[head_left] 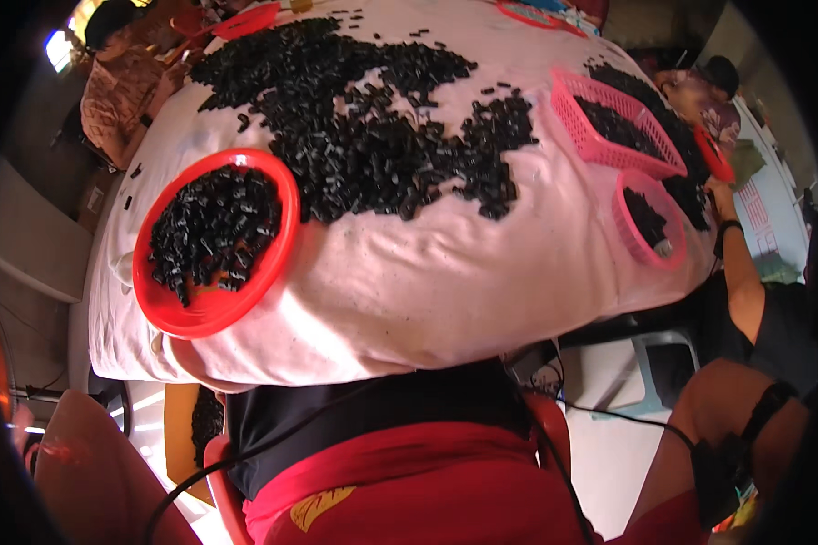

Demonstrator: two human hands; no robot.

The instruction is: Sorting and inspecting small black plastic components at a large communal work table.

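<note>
Neither of my hands shows. My bare left arm (91,472) stands at the lower left edge and my right arm (700,427) at the lower right, both away from the table; the hands lie beyond the picture. Before me is a table under a pale pink cloth (409,291). Small black tube-like pieces (364,145) are heaped across its middle and far side. A round red tray (204,324) at the near left holds more of them.
A pink openwork basket (641,156) and a round pink basket (629,232) hold black pieces at the right. A co-worker's arm (743,282) reaches in there. Other people sit at the far left (118,95) and far right (700,91). A dark cable (609,413) crosses below the table's edge.
</note>
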